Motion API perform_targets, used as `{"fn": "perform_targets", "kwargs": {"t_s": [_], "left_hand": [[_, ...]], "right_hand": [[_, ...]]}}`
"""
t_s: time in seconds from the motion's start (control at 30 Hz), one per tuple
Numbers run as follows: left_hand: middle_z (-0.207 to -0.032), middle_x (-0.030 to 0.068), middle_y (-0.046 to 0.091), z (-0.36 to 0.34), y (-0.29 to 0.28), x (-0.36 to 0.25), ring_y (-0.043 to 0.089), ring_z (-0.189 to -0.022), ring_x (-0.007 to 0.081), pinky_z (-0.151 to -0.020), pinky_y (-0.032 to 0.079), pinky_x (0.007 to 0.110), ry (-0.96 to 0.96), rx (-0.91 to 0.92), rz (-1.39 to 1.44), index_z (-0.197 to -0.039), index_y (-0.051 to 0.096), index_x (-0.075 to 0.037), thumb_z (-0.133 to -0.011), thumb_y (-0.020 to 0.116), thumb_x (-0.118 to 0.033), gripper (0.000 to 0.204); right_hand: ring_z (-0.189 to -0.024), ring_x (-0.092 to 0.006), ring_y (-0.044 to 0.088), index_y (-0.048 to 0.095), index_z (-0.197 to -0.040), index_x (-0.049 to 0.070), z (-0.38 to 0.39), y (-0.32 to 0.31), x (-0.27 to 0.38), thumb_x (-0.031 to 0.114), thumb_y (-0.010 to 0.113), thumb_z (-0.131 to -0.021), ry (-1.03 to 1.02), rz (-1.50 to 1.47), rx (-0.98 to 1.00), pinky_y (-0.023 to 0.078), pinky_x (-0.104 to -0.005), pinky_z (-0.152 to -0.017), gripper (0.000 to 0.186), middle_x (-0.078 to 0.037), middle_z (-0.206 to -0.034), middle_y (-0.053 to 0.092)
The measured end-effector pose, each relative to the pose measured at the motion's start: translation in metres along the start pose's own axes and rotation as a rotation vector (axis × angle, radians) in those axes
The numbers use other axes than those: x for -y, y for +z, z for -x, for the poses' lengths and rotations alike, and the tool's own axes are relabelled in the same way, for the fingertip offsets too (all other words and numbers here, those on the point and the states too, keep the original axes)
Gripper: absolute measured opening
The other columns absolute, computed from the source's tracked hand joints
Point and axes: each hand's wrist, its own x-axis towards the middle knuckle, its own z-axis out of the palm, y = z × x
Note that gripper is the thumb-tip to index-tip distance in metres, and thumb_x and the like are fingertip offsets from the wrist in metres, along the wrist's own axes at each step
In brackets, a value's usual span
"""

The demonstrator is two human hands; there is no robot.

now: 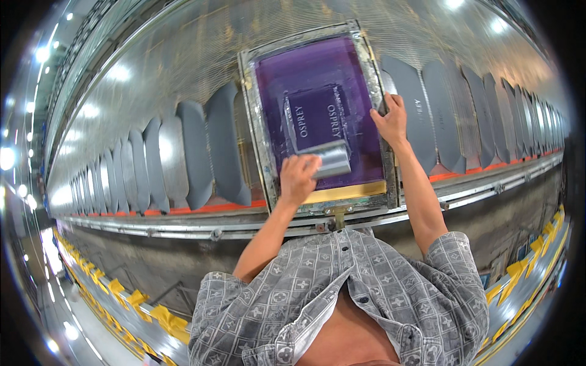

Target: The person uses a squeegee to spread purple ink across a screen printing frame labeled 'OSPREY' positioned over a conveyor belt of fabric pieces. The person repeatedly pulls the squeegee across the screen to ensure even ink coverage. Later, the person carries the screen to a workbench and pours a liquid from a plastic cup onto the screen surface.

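Observation:
A screen-printing frame [246, 82] with purple mesh [287, 70] and white lettering lies on the long metal table ahead of me. My left hand [298, 178] grips the left end of a silver squeegee [332, 160], which rests across the lower part of the mesh. My right hand [390, 119] is closed on the frame's right edge, a little above its middle. A yellowish strip [345, 192] runs along the bottom of the screen.
Rows of grey shaped panels [194, 152] stretch along both sides of the frame. A metal rail [183, 229] with an orange strip above it runs along the near edge. Behind me on both sides, further benches carry yellow pieces [168, 320].

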Motion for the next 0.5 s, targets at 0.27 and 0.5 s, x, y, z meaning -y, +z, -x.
{"fn": "perform_targets", "kwargs": {"t_s": [0.27, 0.5], "left_hand": [[-0.102, -0.0018, 0.071, 0.079, -0.110, 0.095, 0.063, -0.093, 0.0225, -0.082, 0.048, 0.037, -0.143, -0.045, -0.064, -0.100, 0.074, -0.010, -0.071, 0.073, 0.004, 0.033], [-0.104, 0.0035, 0.075, 0.124, -0.200, 0.229, 0.067, -0.095, 0.0273, -0.085, 0.048, 0.042, -0.154, 0.074, -0.057, -0.099, 0.074, -0.009, -0.067, 0.075, 0.000, 0.033]], "right_hand": [[-0.117, -0.0383, 0.058, 0.058, -0.134, -0.008, 0.050, 0.145, 0.107, 0.020, 0.079, -0.078, -0.020, -0.120, -0.023, 0.048, -0.0429, -0.102, 0.066, -0.022, -0.125, 0.057], [-0.120, -0.0402, 0.056, 0.057, -0.134, -0.009, 0.090, 0.267, 0.206, 0.022, 0.079, -0.078, -0.021, -0.104, -0.047, 0.047, -0.0433, -0.102, 0.067, -0.024, -0.126, 0.056]]}}
